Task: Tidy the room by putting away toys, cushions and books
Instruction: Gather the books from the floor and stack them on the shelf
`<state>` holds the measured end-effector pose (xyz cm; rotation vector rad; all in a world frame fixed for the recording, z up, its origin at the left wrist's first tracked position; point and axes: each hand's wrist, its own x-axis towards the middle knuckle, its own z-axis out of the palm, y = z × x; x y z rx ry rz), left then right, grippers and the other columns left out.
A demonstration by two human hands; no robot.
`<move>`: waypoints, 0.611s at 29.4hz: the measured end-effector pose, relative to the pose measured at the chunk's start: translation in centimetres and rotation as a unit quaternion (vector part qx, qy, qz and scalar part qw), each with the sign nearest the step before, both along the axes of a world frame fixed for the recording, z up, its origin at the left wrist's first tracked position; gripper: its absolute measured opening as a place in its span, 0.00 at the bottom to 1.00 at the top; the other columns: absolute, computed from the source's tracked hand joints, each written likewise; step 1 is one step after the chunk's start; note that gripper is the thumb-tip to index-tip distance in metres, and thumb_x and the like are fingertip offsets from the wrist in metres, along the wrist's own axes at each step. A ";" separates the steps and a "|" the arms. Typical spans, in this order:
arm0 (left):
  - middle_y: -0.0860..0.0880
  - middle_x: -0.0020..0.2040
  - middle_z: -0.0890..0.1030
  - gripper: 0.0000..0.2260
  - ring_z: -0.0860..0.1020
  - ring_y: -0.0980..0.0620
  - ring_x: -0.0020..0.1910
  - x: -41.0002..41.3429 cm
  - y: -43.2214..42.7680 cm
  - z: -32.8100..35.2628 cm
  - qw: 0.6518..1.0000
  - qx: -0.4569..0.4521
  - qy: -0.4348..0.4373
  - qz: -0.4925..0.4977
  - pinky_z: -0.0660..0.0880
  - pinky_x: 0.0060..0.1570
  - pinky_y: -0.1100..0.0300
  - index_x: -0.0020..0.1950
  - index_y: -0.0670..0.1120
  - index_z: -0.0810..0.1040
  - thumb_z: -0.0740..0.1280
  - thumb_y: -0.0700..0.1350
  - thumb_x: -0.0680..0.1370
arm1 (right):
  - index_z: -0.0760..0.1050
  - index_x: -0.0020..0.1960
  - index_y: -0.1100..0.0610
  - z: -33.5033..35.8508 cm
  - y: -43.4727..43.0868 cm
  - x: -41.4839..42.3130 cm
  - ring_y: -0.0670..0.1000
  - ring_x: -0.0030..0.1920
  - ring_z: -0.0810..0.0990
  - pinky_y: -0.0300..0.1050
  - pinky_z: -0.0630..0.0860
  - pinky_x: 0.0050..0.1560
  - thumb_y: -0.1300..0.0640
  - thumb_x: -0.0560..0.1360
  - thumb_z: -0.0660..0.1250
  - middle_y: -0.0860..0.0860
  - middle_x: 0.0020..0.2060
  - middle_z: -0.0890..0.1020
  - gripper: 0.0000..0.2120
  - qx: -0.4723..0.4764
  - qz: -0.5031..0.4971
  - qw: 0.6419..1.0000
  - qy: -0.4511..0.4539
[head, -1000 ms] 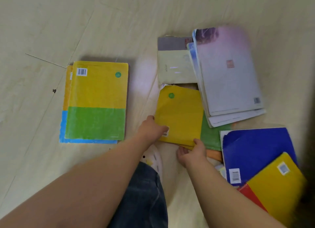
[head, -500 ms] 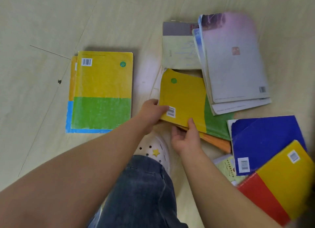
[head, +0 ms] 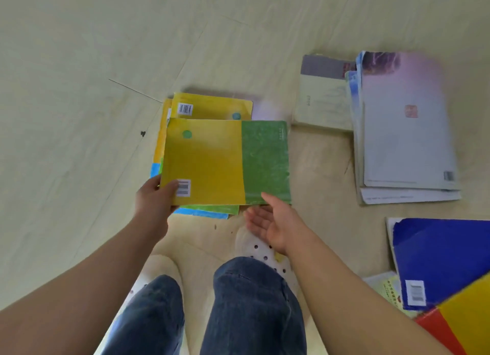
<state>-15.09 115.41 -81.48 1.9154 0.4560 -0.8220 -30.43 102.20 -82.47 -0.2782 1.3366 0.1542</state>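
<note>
To stack it, the left hand (head: 156,199) pinches the book (head: 225,161) by a corner above the matching pile (head: 212,106), while the right hand (head: 274,223), fingers loosely open, waits at its edge.

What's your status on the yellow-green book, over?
Left hand grips yellow-green book by its corner. Right hand open at its near edge. Book over matching stack, nothing blocking.
</note>
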 end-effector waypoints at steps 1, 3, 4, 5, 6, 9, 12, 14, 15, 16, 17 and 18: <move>0.46 0.47 0.78 0.15 0.77 0.48 0.44 0.5 0.4 -0.6 0.997 0.068 -0.021 -0.038 0.74 0.44 0.57 0.65 0.41 0.72 0.63 0.38 0.78 | 0.71 0.53 0.60 -0.1 -0.2 0.3 0.52 0.34 0.78 0.41 0.79 0.27 0.54 0.79 0.63 0.55 0.38 0.76 0.09 -0.016 0.018 1.000 0.014; 0.43 0.62 0.72 0.26 0.71 0.42 0.60 0.5 0.3 -1.1 0.929 0.278 -0.092 -0.225 0.70 0.56 0.50 0.73 0.47 0.63 0.64 0.39 0.76 | 0.71 0.47 0.59 -0.7 -0.8 0.8 0.50 0.28 0.74 0.37 0.74 0.22 0.57 0.79 0.62 0.53 0.32 0.74 0.05 -0.077 0.046 0.994 0.060; 0.43 0.70 0.66 0.29 0.64 0.41 0.67 0.1 -0.2 -0.9 0.876 0.334 -0.135 -0.321 0.65 0.63 0.47 0.75 0.50 0.59 0.64 0.41 0.76 | 0.71 0.45 0.59 -1.0 -1.4 1.0 0.49 0.26 0.72 0.36 0.70 0.21 0.59 0.79 0.61 0.53 0.31 0.73 0.05 -0.120 0.060 0.988 0.082; 0.45 0.74 0.60 0.31 0.58 0.41 0.72 -0.4 -0.8 -0.8 0.838 0.340 -0.171 -0.391 0.61 0.67 0.46 0.76 0.52 0.56 0.65 0.44 0.76 | 0.71 0.43 0.59 -1.2 -1.9 1.3 0.48 0.24 0.70 0.36 0.68 0.21 0.60 0.78 0.60 0.53 0.30 0.73 0.06 -0.159 0.078 0.979 0.099; 0.47 0.76 0.55 0.31 0.54 0.43 0.74 -1.0 -1.6 -0.6 0.811 0.322 -0.197 -0.447 0.58 0.69 0.45 0.76 0.54 0.55 0.65 0.46 0.76 | 0.70 0.39 0.59 -1.3 -2.4 1.6 0.47 0.22 0.69 0.36 0.67 0.21 0.61 0.78 0.60 0.53 0.29 0.72 0.08 -0.195 0.090 0.971 0.109; 0.50 0.78 0.46 0.33 0.44 0.45 0.77 -1.5 -3.9 -1.0 0.724 0.291 -0.243 -0.576 0.52 0.72 0.46 0.77 0.56 0.50 0.64 0.51 0.77 | 0.68 0.34 0.58 -1.4 -4.1 2.5 0.45 0.18 0.68 0.36 0.66 0.20 0.63 0.77 0.60 0.52 0.28 0.70 0.13 -0.243 0.103 0.957 0.123; 0.50 0.78 0.42 0.35 0.40 0.45 0.77 0.2 -7.0 -1.4 0.666 0.289 -0.288 -0.625 0.47 0.74 0.45 0.77 0.55 0.46 0.64 0.54 0.77 | 0.68 0.31 0.58 -1.5 -6.1 3.1 0.50 0.24 0.68 0.39 0.65 0.24 0.63 0.72 0.63 0.53 0.27 0.70 0.11 -0.281 0.156 0.935 0.150; 0.50 0.78 0.44 0.39 0.41 0.46 0.77 2.6 -8.8 -1.9 0.664 0.299 -0.275 -0.628 0.46 0.73 0.42 0.77 0.54 0.44 0.66 0.56 0.75 | 0.73 0.37 0.60 -1.9 -6.3 3.7 0.52 0.29 0.72 0.37 0.68 0.27 0.59 0.69 0.67 0.54 0.30 0.73 0.06 -0.272 0.196 0.929 0.155; 0.50 0.78 0.46 0.41 0.43 0.46 0.77 3.7 -9.3 -2.1 0.667 0.302 -0.254 -0.631 0.47 0.73 0.41 0.77 0.54 0.44 0.67 0.58 0.74 | 0.75 0.44 0.62 -2.2 -6.0 3.7 0.53 0.34 0.76 0.40 0.75 0.33 0.55 0.65 0.70 0.55 0.35 0.76 0.13 -0.254 0.213 0.931 0.152; 0.51 0.78 0.48 0.43 0.45 0.46 0.77 4.7 -9.8 -2.3 0.668 0.304 -0.235 -0.638 0.50 0.72 0.40 0.77 0.55 0.45 0.69 0.60 0.72 | 0.74 0.51 0.61 -3.1 -5.9 3.8 0.56 0.41 0.79 0.46 0.79 0.42 0.51 0.59 0.72 0.56 0.42 0.79 0.23 -0.236 0.230 0.932 0.149; 0.52 0.77 0.51 0.45 0.48 0.46 0.77 5.3 -10.2 -2.4 0.660 0.306 -0.227 -0.647 0.52 0.70 0.39 0.77 0.57 0.47 0.70 0.63 0.69 | 0.72 0.55 0.60 -3.4 -5.9 3.9 0.58 0.47 0.80 0.52 0.80 0.49 0.50 0.56 0.73 0.57 0.49 0.78 0.30 -0.231 0.243 0.930 0.150; 0.52 0.76 0.54 0.46 0.51 0.46 0.76 5.7 -10.5 -2.5 0.649 0.308 -0.229 -0.657 0.55 0.69 0.39 0.76 0.58 0.48 0.71 0.65 0.66 | 0.70 0.56 0.59 -3.6 -6.0 4.1 0.59 0.49 0.80 0.54 0.79 0.51 0.51 0.56 0.75 0.56 0.52 0.77 0.32 -0.236 0.257 0.925 0.153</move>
